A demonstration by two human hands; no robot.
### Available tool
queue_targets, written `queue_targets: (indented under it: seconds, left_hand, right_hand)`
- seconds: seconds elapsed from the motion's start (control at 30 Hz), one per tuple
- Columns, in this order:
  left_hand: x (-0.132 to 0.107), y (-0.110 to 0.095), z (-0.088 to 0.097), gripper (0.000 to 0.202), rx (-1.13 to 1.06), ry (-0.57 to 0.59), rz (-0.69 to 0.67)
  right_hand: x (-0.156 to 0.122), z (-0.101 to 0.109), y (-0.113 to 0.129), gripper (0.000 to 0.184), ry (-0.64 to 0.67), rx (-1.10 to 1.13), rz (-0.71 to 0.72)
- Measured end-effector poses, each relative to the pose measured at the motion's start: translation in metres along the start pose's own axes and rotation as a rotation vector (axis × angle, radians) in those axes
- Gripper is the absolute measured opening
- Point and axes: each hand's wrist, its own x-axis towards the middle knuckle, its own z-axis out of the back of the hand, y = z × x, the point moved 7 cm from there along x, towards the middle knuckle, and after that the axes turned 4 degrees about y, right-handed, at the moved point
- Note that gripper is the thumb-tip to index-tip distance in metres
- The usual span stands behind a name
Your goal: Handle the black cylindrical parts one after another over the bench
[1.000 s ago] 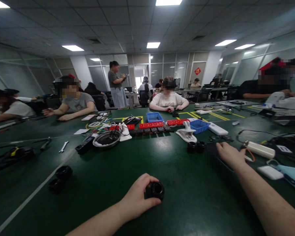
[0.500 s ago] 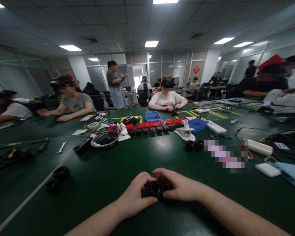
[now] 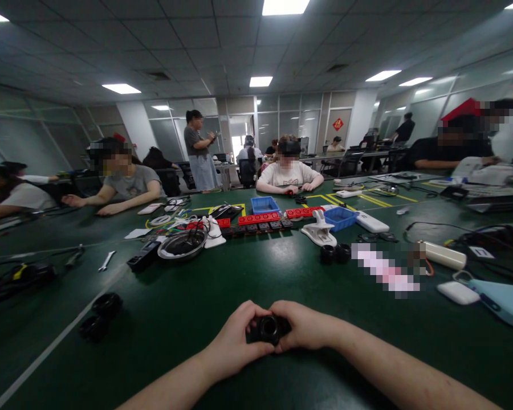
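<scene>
Low in the middle of the view, a black round fitting (image 3: pixel 269 327) with an open bore faces up between my hands. My left hand (image 3: pixel 250 331) is closed round its left side, thumb at the near edge and fingers at the far edge. From the other side my right hand (image 3: pixel 297 326) grips it, with thumb and fingertips against the fitting. The fingers partly hide its sides. On the green table to the left lie two similar black rings (image 3: pixel 106 304), touching or nearly so. Two more black rings (image 3: pixel 335 253) stand farther off, right of the middle.
A metal bowl (image 3: pixel 182 245), red strips (image 3: pixel 259 218), blue trays (image 3: pixel 265 205) and a white clamp stand (image 3: pixel 320 229) line the table's middle. A wrench (image 3: pixel 106 260) lies left. A power bank (image 3: pixel 444 254) and light-blue case (image 3: pixel 504 299) sit right. A person (image 3: pixel 288 171) sits opposite.
My right hand has closed in on the fitting; before, its fingers were apart around the right side. My left hand keeps its hold. The view has shifted slightly.
</scene>
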Motion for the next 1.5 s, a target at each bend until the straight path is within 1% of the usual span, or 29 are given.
queue_targets:
  seconds: [0.1,0.2,0.3,0.37,0.43,0.5,0.57,0.6,0.67,0.73,0.87,1.03,1.23,1.33,1.5]
  left_hand:
    - [-0.002,-0.002,0.001,0.034,0.032,-0.051,-0.005]
    - [-0.005,-0.001,0.003,0.031,0.084,-0.134,0.022]
    - [-0.007,0.001,0.003,0.026,0.111,-0.189,0.069]
    - [-0.008,0.001,0.003,0.025,0.121,-0.207,0.078]
    - [-0.008,0.002,0.004,0.026,0.122,-0.211,0.065]
    - [-0.006,0.002,0.005,0.028,0.103,-0.180,0.036]
    - [-0.002,0.003,0.005,0.030,0.058,-0.118,0.008]
    - [-0.001,0.004,0.006,0.031,0.032,-0.086,-0.001]
    - [0.001,0.004,0.006,0.032,-0.005,-0.044,-0.012]
    - [0.002,0.002,0.007,0.031,-0.014,-0.031,-0.026]
    - [0.001,0.002,0.008,0.031,-0.022,-0.023,-0.042]
    - [0.004,0.008,0.006,0.036,-0.060,0.025,-0.040]
    - [0.006,0.011,0.003,0.042,-0.111,0.056,-0.042]
    - [0.005,0.009,0.004,0.040,-0.111,0.035,-0.020]
    - [0.003,0.006,0.001,0.038,-0.094,-0.003,0.002]
  right_hand:
    - [0.001,0.000,-0.001,0.043,-0.101,-0.118,-0.051]
    - [0.001,-0.001,0.003,0.046,-0.216,-0.264,-0.103]
    - [0.000,-0.004,0.009,0.038,-0.294,-0.363,-0.133]
    - [0.000,-0.006,0.011,0.032,-0.308,-0.378,-0.132]
    - [0.000,-0.006,0.013,0.031,-0.315,-0.376,-0.128]
    - [-0.001,-0.004,0.014,0.038,-0.299,-0.342,-0.096]
    - [-0.001,-0.003,0.014,0.048,-0.242,-0.271,-0.040]
    - [0.000,-0.003,0.013,0.050,-0.202,-0.232,-0.014]
    - [0.000,-0.002,0.010,0.044,-0.133,-0.163,0.020]
    - [0.000,0.000,0.007,0.036,-0.098,-0.111,0.038]
    - [0.000,0.002,0.005,0.035,-0.074,-0.059,0.072]
    - [0.000,0.003,0.006,0.033,-0.009,-0.038,0.088]
    - [0.000,0.004,0.003,0.038,-0.001,-0.026,0.042]
    - [0.001,0.003,0.001,0.042,-0.021,-0.022,0.015]
    - [0.002,0.003,-0.005,0.042,-0.077,-0.061,-0.056]
